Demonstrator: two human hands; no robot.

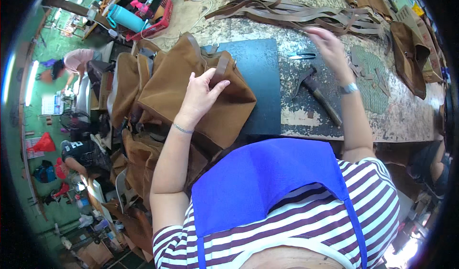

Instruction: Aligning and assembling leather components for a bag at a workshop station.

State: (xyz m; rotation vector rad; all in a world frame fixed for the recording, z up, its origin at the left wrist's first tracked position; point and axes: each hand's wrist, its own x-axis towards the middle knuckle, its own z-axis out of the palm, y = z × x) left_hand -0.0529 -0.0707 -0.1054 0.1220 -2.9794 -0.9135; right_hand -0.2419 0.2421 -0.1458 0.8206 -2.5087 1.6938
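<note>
My left hand (201, 96) rests on a brown bag (167, 85), thumb and fingers spread apart. Its fingertips lie against a short darker leather strap (220, 67) near the bag's upper edge. My right hand (327, 47) is stretched out over the worktable, slightly blurred, with its fingers extended and no object visible in them. Its fingertips are close to a pile of long brown leather strips (296, 13); whether they touch is unclear. Below that hand lie teal-handled thread snips (302, 56) and a hammer (319, 97). A dark cutting mat (265, 85) extends partly under the bag.
More brown bags (125, 85) are stacked at my left. A red basket (162, 23) with a turquoise bottle (126, 18) stands at the far left. Leather scraps lie on a green mat (368, 85) at right, near another brown bag (409, 56). Other people work at left.
</note>
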